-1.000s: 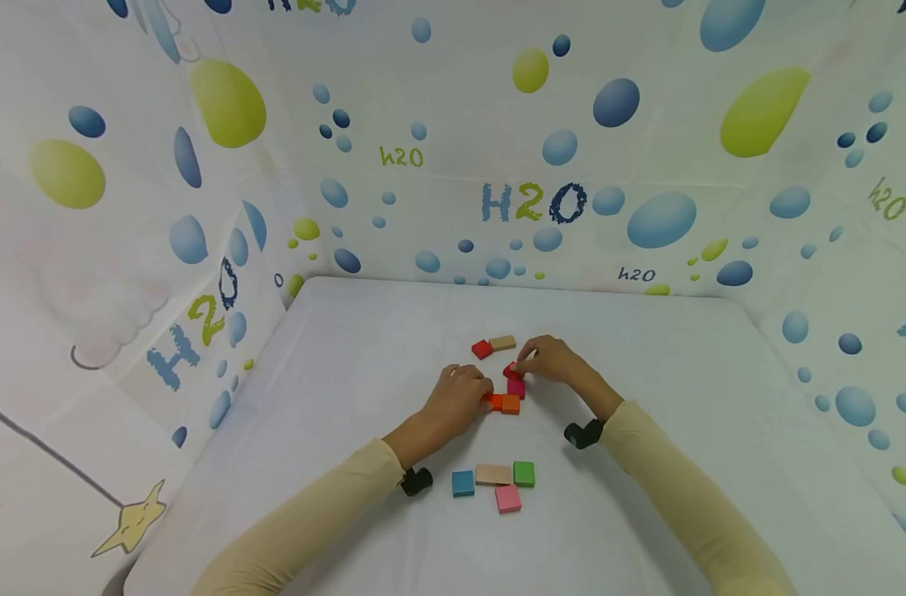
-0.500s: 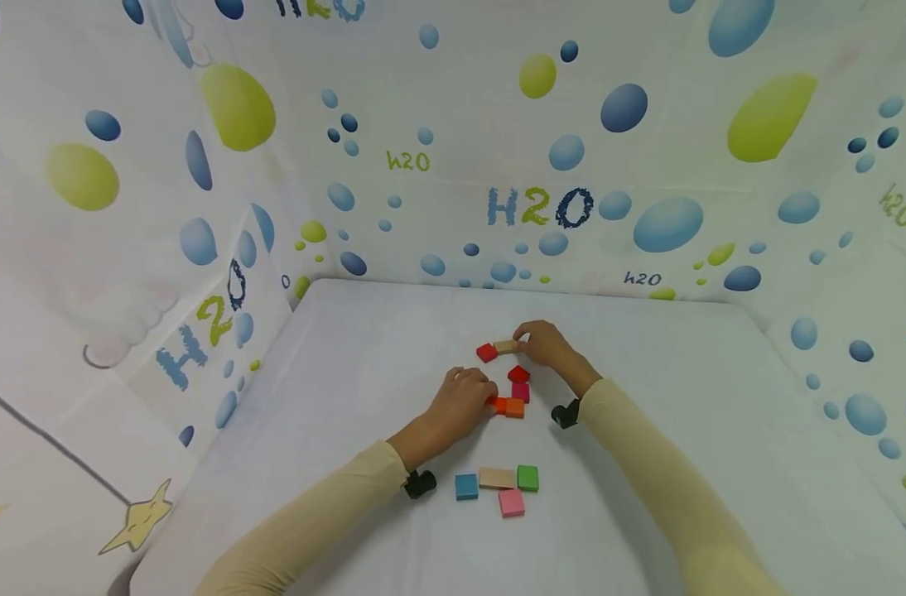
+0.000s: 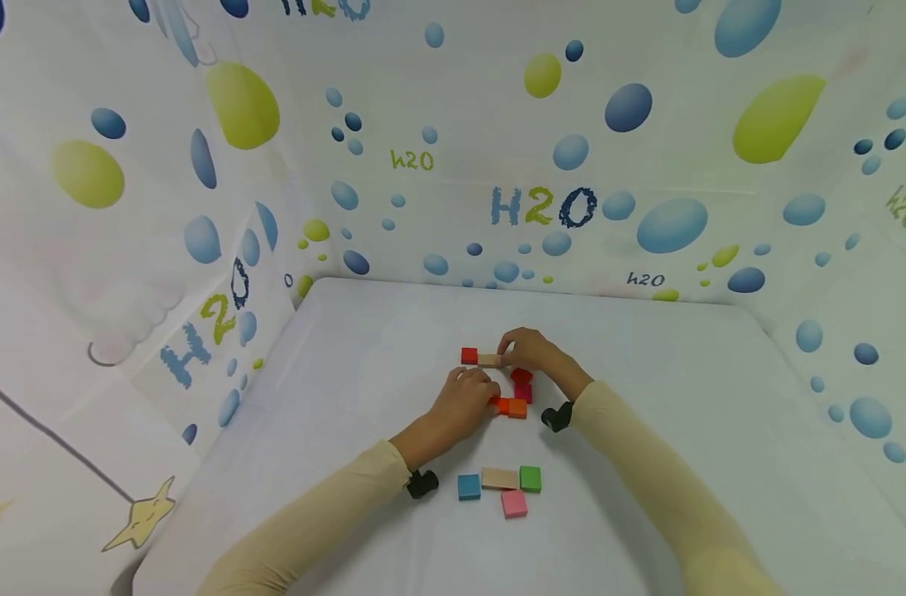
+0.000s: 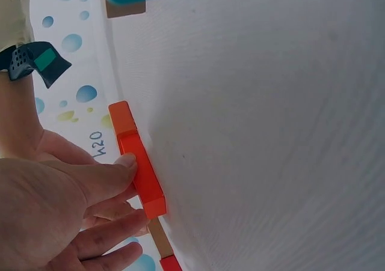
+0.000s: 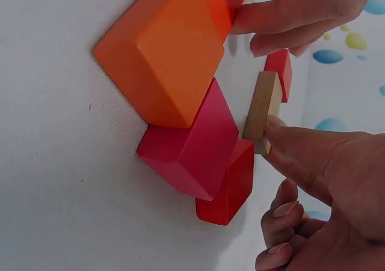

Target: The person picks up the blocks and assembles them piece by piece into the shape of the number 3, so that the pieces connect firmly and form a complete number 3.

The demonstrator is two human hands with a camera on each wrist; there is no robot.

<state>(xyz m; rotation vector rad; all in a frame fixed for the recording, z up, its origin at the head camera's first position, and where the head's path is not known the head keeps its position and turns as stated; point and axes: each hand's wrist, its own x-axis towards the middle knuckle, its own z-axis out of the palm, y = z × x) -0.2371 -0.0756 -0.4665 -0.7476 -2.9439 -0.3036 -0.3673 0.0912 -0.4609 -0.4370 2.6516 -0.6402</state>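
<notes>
My left hand (image 3: 460, 404) holds a long red-orange block (image 4: 147, 178), with the thumb on its near side in the left wrist view. An orange block (image 5: 162, 51) sits against that block's right end. Behind the orange one stands a magenta block (image 5: 195, 148), and a red block (image 5: 233, 184) follows behind it. Farther back, my right hand (image 3: 537, 354) pinches the right end of a plain wooden block (image 5: 263, 106) between thumb and fingers. Another red block (image 3: 469, 356) adjoins the wooden block's left end.
Nearer on the white table (image 3: 334, 530) lie a blue block (image 3: 469, 487), a second wooden block (image 3: 500, 478), a green block (image 3: 530, 478) and a pink block (image 3: 514, 503). A patterned sheet (image 3: 453, 215) hangs behind the table.
My right hand has left the red block behind the magenta one and taken the wooden block. The wooden block and far red block have shifted left and nearer, turning slightly. The left hand stays put.
</notes>
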